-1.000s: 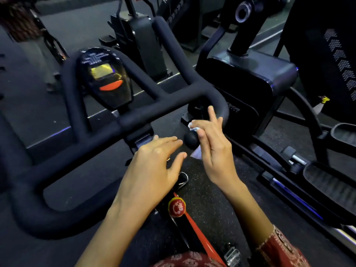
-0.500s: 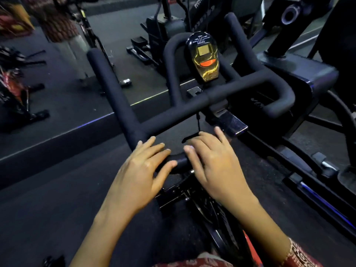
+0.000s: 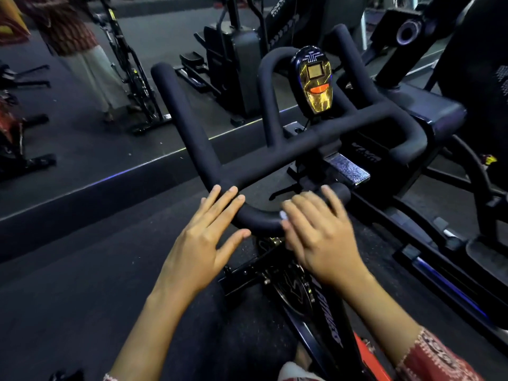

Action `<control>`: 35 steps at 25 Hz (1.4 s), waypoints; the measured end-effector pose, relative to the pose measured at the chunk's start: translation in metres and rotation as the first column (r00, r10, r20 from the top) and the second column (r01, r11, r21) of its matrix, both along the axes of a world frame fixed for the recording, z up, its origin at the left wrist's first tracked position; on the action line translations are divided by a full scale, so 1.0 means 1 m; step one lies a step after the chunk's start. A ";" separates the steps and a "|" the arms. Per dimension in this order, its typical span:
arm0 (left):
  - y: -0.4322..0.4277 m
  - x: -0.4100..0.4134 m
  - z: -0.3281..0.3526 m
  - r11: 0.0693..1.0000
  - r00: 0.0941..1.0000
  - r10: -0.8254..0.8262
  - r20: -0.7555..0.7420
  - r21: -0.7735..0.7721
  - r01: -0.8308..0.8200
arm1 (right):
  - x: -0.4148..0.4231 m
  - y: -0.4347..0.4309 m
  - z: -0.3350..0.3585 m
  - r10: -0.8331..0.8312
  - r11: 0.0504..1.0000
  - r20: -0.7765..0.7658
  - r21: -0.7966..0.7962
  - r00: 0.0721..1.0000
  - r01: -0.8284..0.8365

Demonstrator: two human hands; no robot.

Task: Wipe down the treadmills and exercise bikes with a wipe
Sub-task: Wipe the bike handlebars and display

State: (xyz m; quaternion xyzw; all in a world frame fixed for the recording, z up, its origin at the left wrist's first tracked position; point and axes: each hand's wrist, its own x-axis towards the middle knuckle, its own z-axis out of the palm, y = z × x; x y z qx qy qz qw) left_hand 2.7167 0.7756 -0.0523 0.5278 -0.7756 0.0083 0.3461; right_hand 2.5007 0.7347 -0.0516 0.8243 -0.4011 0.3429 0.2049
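A black exercise bike stands in front of me, with foam handlebars point(image 3: 187, 119) and a gold console point(image 3: 314, 81) at the middle. My left hand point(image 3: 203, 243) rests on the near bend of the handlebar with its fingers straight. My right hand point(image 3: 321, 237), blurred by motion, lies flat over the same bar just to the right. It presses a white wipe point(image 3: 283, 215) against the foam. Only a small corner of the wipe shows by the thumb. The bike's frame point(image 3: 316, 298) runs down below my hands.
An elliptical machine point(image 3: 428, 111) stands close on the right, its pedals low at the right edge. Another machine point(image 3: 236, 56) is behind the bike. A person point(image 3: 79, 50) stands at the top left beside a bike stand. A raised floor edge point(image 3: 110, 177) crosses the left.
Both hands have left the small black knob under the bar and now lie on the handlebar's near bend. The view has shifted, so the console now sits at the upper middle.
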 end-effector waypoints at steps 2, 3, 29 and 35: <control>-0.001 0.000 -0.001 1.000 1.000 -0.001 -0.019 -0.005 0.001 | -0.012 -0.007 0.003 -0.120 0.993 0.109 0.031 0.987 0.118; -0.001 0.000 -0.001 1.000 1.000 -0.004 -0.025 -0.005 0.004 | 0.000 -0.006 0.003 -0.160 0.986 0.162 0.079 0.974 0.149; -0.009 0.020 -0.007 0.996 0.984 0.078 -0.162 -0.023 -0.083 | 0.065 0.011 0.000 0.167 0.980 0.012 0.108 0.986 -0.167; -0.011 -0.021 -0.003 0.994 0.995 -0.059 -0.081 -0.095 0.051 | 0.016 -0.001 -0.003 -0.102 0.995 0.230 0.037 0.968 0.096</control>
